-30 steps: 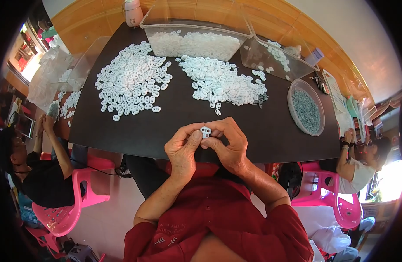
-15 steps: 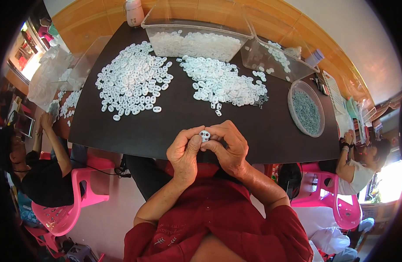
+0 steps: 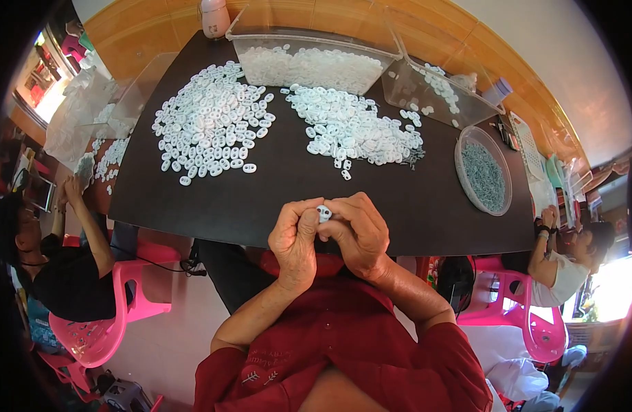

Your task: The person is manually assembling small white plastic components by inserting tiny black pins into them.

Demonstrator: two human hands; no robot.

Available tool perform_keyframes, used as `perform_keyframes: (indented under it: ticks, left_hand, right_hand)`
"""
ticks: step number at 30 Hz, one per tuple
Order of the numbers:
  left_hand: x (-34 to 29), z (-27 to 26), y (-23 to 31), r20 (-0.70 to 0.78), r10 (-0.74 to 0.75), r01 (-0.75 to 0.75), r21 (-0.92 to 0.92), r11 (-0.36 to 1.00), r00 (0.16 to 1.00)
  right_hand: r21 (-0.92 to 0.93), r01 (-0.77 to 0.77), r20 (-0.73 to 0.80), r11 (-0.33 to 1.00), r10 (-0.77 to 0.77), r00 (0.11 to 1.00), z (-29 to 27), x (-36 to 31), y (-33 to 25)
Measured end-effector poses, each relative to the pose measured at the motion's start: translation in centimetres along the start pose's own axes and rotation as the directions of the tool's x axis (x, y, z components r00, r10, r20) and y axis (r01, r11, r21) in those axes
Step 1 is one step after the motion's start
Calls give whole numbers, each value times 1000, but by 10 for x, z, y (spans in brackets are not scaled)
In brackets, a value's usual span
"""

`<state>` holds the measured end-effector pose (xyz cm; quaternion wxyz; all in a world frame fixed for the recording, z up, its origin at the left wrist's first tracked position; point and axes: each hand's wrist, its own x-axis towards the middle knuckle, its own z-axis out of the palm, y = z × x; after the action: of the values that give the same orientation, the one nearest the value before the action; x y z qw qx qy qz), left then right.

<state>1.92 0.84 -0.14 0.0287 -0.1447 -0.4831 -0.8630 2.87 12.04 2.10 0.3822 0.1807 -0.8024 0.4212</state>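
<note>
A small white oval plastic piece with dark holes (image 3: 323,213) is pinched between my two hands, just above the table's near edge. My left hand (image 3: 295,237) grips its left side between thumb and forefinger. On the other side, my right hand (image 3: 361,232) closes on it with thumb and curled fingers. My fingertips cover part of the piece. Beyond my hands lie a left heap of white oval two-holed pieces (image 3: 209,120) and a right heap of white pieces (image 3: 357,127). Some small grey-green parts (image 3: 413,159) lie at the right heap's edge.
A clear bin of white pieces (image 3: 309,65) stands at the back, with a second clear bin (image 3: 433,93) beside it. A round tub of grey-green parts (image 3: 482,172) sits right. A pink bottle (image 3: 215,18) is back left. People sit on pink chairs (image 3: 134,288) at both sides.
The piece between my fingers has tilted, and its face shows less. My hands have shifted slightly; my fingers press closer round it. The heaps look the same.
</note>
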Motion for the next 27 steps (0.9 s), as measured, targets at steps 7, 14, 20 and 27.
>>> perform_keyframes:
  ticks: [7,14,20,27]
  left_hand:
    - [1,7,15,-53,-27,24,-53,998,998]
    - [1,5,9,-30,54,-53,4,999,998]
    - [0,2,7,-19,65,-64,43,997,998]
    - [-4,4,5,-34,111,-105,132,986,993]
  right_hand:
    - [43,-30,19,999,29,999,2,3,-5]
    - [60,-26,-17,998,27,999,2,1,-7]
    - [21,12,13,1000,-13,1000,1,-1,-4]
    - [9,35,6,999,-35,999,2,-3,-4]
